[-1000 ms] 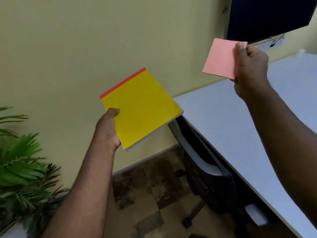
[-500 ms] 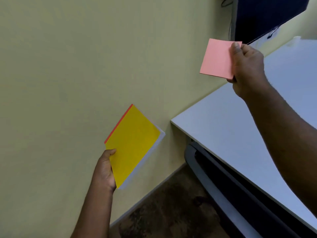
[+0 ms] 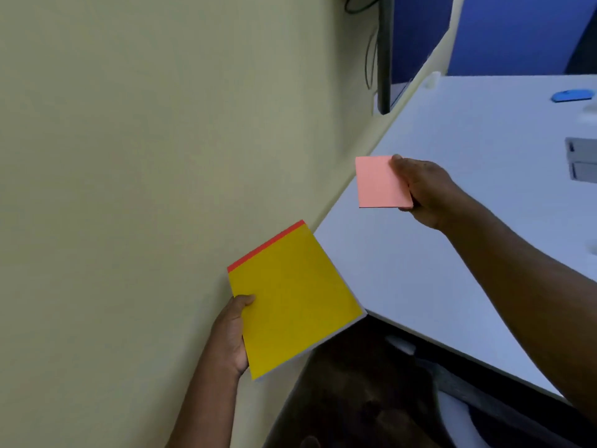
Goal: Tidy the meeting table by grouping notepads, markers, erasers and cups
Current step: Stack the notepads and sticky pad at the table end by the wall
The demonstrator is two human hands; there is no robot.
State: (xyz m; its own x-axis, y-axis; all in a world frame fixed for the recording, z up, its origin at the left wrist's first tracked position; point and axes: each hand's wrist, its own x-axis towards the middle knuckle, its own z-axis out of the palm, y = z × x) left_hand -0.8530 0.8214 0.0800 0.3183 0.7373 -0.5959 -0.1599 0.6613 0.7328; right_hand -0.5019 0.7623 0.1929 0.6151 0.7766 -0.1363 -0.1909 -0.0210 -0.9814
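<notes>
2 notepads (image 3: 292,299) (image 3: 381,182), 1 per hand

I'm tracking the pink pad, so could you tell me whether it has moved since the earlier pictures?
Yes. The pink pad in the right hand has come down from beside the monitor to over the table.

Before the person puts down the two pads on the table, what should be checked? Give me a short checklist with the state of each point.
1. Left hand grips the yellow notepad firmly: ok.
2. Right hand grips the pink pad: ok.
3. Bare white table surface below the pink pad: ok.
4. Yellow notepad fully above the table: not ok, mostly beyond the corner.
5. Blue object and grey object away from that spot: ok.
6. Other notepads to group with: cannot tell, none in view.
</notes>
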